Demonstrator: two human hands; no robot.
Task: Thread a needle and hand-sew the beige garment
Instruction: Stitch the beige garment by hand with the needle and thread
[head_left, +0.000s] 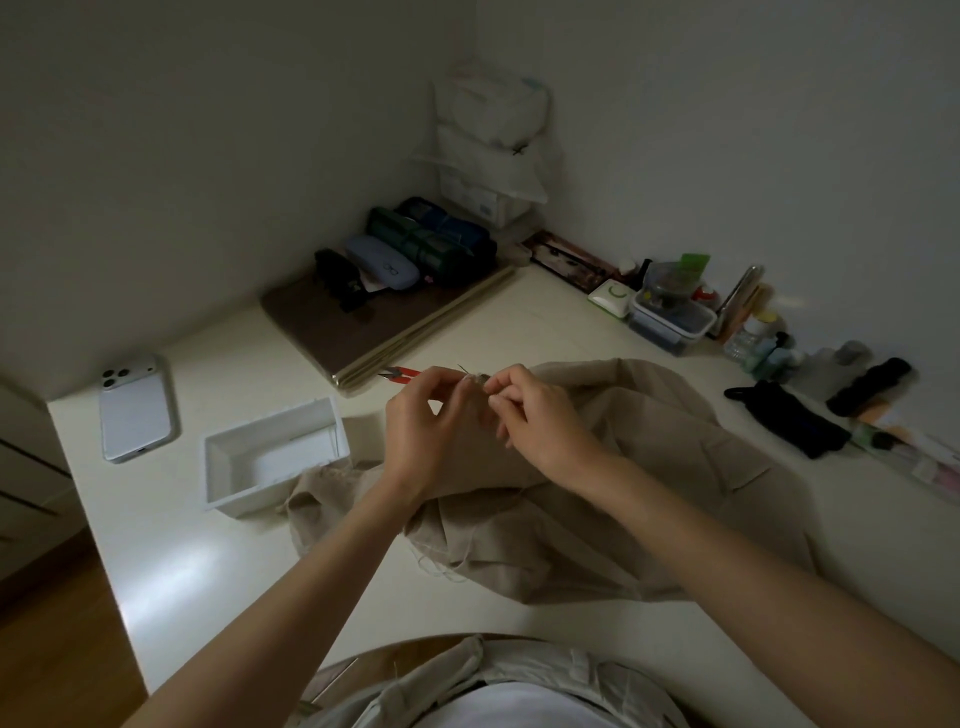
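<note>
White desk (182, 545), left hand (426, 415) and right hand (540, 415) pinching beige garment (623, 467) at needle (462, 368), looks mid-stitch, needs steady pull-through next.

The crumpled beige garment (623, 467) is lying spread out, one fold rising where the thin needle (462, 369) is poking out.

Plain pale walls (208, 130) meet in a corner behind a white table (171, 582) in a dimly lit room. A soft patch of reflected light lies on the table's near left part. A wooden floor (52, 660) shows at lower left, below a grey cabinet front (26, 467).
</note>
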